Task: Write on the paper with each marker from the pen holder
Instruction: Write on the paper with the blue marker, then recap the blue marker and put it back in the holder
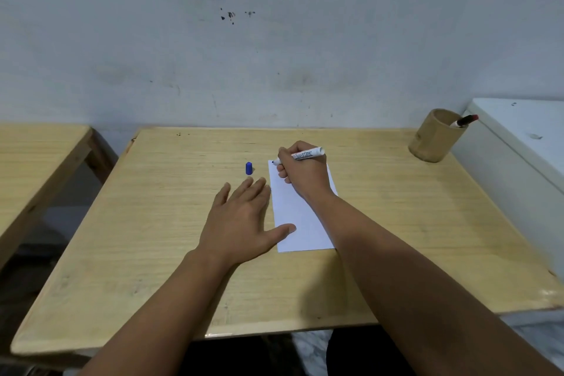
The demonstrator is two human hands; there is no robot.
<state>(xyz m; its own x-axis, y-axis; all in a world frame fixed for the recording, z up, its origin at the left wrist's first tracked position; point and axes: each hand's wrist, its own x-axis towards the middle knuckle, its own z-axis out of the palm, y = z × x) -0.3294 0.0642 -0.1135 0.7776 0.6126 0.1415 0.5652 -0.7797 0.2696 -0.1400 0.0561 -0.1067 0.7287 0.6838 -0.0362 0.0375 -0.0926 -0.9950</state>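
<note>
A white sheet of paper (297, 217) lies on the wooden table (152, 223) in the middle. My right hand (300, 172) grips an uncapped white marker (306, 154), its tip touching the paper's far left corner. Its blue cap (249, 168) stands upright on the table just left of the paper. My left hand (244, 220) rests flat with fingers spread, the thumb pressing on the paper's left edge. A bamboo pen holder (435, 137) stands at the far right corner with a red-capped marker (465, 121) leaning out of it.
A second wooden table (33, 162) stands to the left across a gap. A white cabinet-like surface (525, 143) butts against the table's right side behind the holder. A pale wall (274, 40) runs along the far edge.
</note>
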